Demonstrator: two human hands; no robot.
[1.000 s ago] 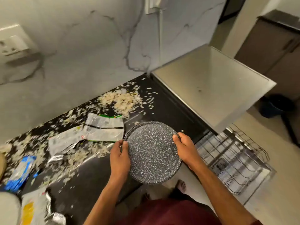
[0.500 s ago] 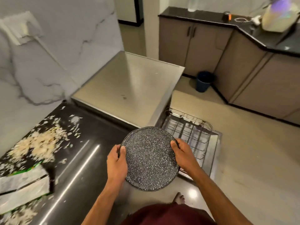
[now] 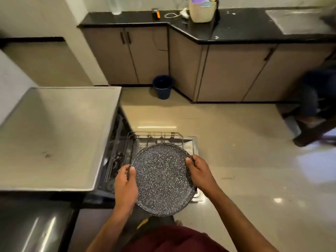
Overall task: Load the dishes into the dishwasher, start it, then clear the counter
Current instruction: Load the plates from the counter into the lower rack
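A round, dark, white-speckled plate [image 3: 161, 177] hangs level in front of me, above the pulled-out wire rack [image 3: 156, 138] of the open dishwasher [image 3: 114, 160]. My left hand [image 3: 125, 188] grips its left rim, thumb lying on the top face. My right hand [image 3: 201, 171] grips the right rim the same way. The plate hides most of the rack; only the rack's far end and left side show.
The steel dishwasher top [image 3: 54, 135] spreads out on the left, with the dark counter [image 3: 32, 228] at lower left. A blue bucket [image 3: 163, 86] stands on the tiled floor by beige cabinets [image 3: 227, 70]. A seated person [image 3: 316, 99] is at the right edge.
I have turned right, away from the littered counter, which has left the view. The plate, held in both hands throughout, now sits over the dishwasher rack rather than the counter edge.
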